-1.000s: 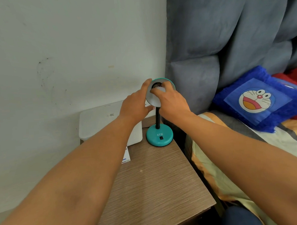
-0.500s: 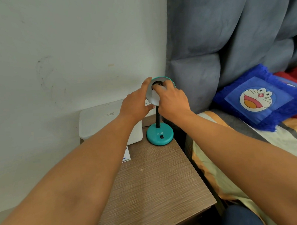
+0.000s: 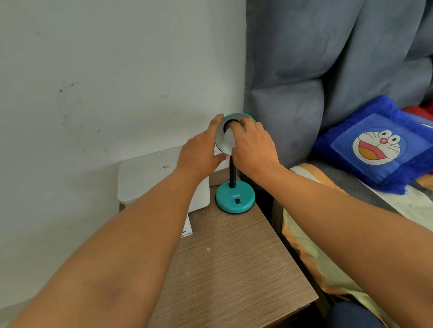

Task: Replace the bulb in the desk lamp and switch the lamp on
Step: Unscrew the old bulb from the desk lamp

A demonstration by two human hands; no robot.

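Note:
A teal desk lamp stands at the back of the wooden bedside table (image 3: pixel 230 270); its round base (image 3: pixel 235 197) carries a black switch and a black neck rises to the tilted shade (image 3: pixel 243 116). My left hand (image 3: pixel 200 152) grips the shade's left rim, thumb under it. A white bulb (image 3: pixel 228 139) sits at the dark socket inside the shade, and my right hand (image 3: pixel 253 147) is closed around its upper side. The lamp is unlit. The bulb's base is hidden by my fingers.
A white box (image 3: pixel 151 176) sits left of the lamp against the wall, with a small card (image 3: pixel 187 229) in front of it. A bed with a grey padded headboard (image 3: pixel 330 59) and a blue cartoon pillow (image 3: pixel 381 144) lies to the right.
My right hand's fingers have shifted a little around the bulb at the socket. My left hand stays on the shade rim.

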